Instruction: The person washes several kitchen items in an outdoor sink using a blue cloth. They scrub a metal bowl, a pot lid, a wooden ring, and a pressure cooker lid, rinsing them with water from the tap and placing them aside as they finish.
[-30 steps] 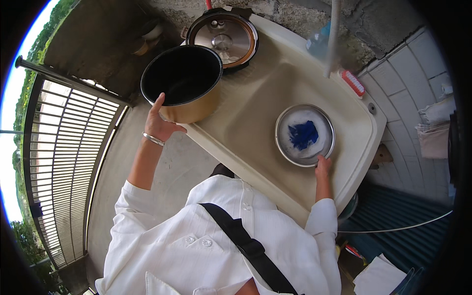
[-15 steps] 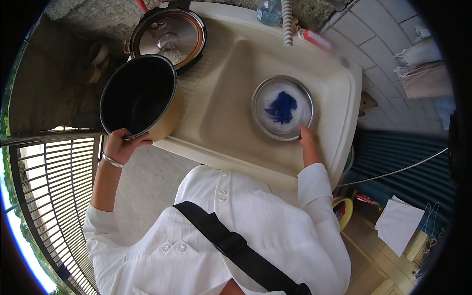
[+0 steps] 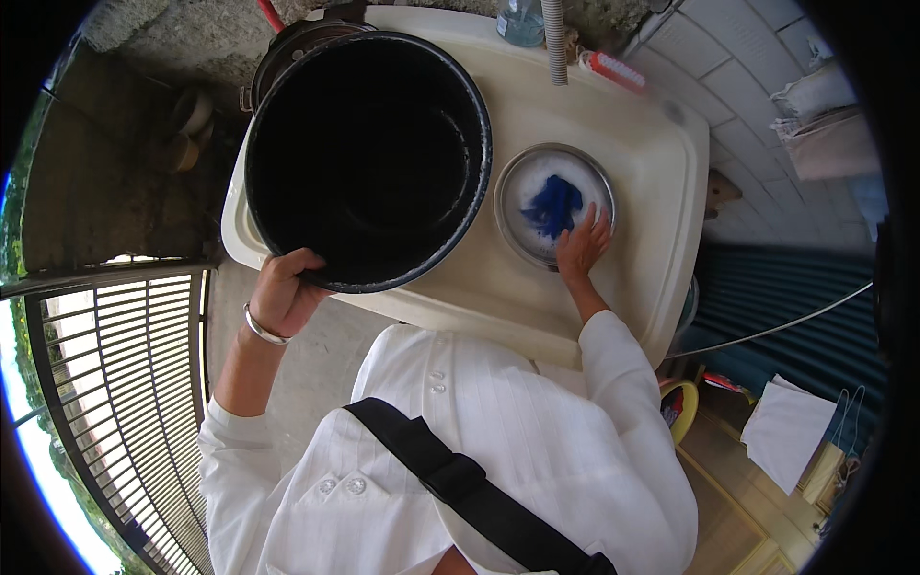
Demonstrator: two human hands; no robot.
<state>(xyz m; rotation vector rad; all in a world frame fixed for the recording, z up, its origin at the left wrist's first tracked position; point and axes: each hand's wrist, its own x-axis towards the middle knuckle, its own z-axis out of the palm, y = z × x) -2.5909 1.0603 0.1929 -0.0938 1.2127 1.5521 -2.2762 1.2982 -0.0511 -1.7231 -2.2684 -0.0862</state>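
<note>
- Just left of the metal bowl (image 3: 513,231): black pot (image 3: 383,158), left hand (image 3: 286,292), fingers pinching its rim.
- Over the bowl: right hand (image 3: 583,249), fingers slightly spread.
- Inside the bowl: blue cloth (image 3: 553,204), white suds (image 3: 528,178).

My view comes from the left one of two wide fisheye cameras on my head. It faces steeply down, over my white button-front fabric shirt (image 3: 575,431) at six o'clock, onto the smooth cream sink (image 3: 537,105) toward twelve. The round black-lined pot (image 3: 369,172) at eleven looms near; the dark metal-barred gate (image 3: 125,374) at eight bends along the rim.
</note>
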